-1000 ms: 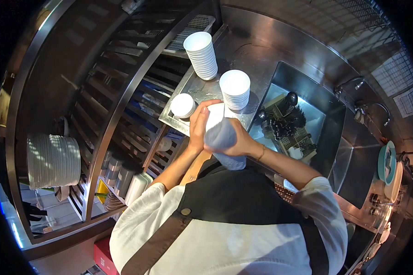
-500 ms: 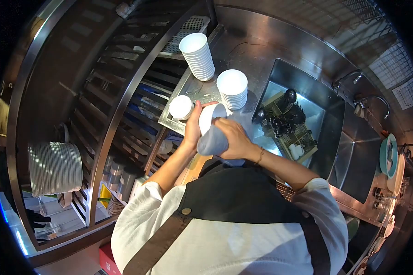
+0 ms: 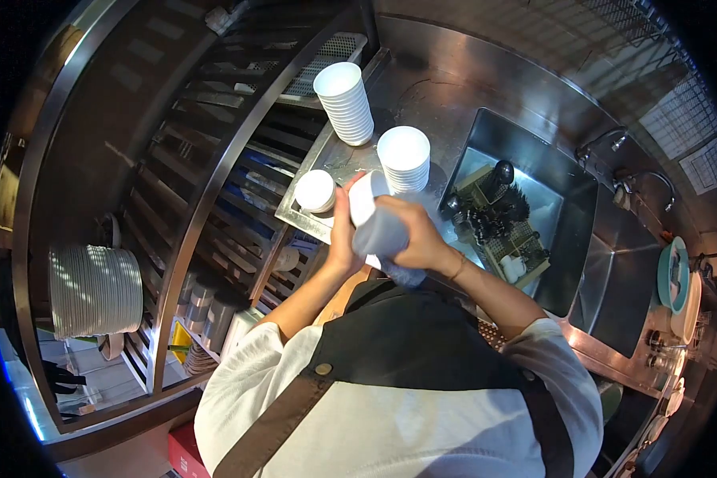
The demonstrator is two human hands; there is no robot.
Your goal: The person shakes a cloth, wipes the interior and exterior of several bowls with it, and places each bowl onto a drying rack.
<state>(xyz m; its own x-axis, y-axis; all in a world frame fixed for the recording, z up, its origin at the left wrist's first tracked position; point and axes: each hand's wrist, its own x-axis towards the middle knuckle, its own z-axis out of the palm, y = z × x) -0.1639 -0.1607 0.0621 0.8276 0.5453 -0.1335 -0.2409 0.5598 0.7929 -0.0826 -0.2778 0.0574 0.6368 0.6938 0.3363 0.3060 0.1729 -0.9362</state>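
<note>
My left hand (image 3: pixel 343 239) is wrapped round the side of a white bowl (image 3: pixel 363 199) above the counter's front edge. My right hand (image 3: pixel 419 232) grips a blue-grey cloth (image 3: pixel 381 234) and presses it against the same bowl; the cloth hides part of it and some of my fingertips. Just beyond my hands stands a stack of white bowls (image 3: pixel 407 171). Farther back rises a taller stack of white bowls (image 3: pixel 350 115). Left of my left hand sits a shorter group of small white bowls (image 3: pixel 315 193).
To the right, a sink (image 3: pixel 570 215) holds a crate (image 3: pixel 495 231) with dark utensils. Two taps (image 3: pixel 613 143) reach over the sinks. A slatted rack (image 3: pixel 215 183) stands at the left, with a pile of plates (image 3: pixel 95 293) lower down. A teal tray (image 3: pixel 674 275) lies far right.
My hands have turned the bowl a little, and the cloth has shifted slightly to the right. The stacks appear slightly lower in view.
</note>
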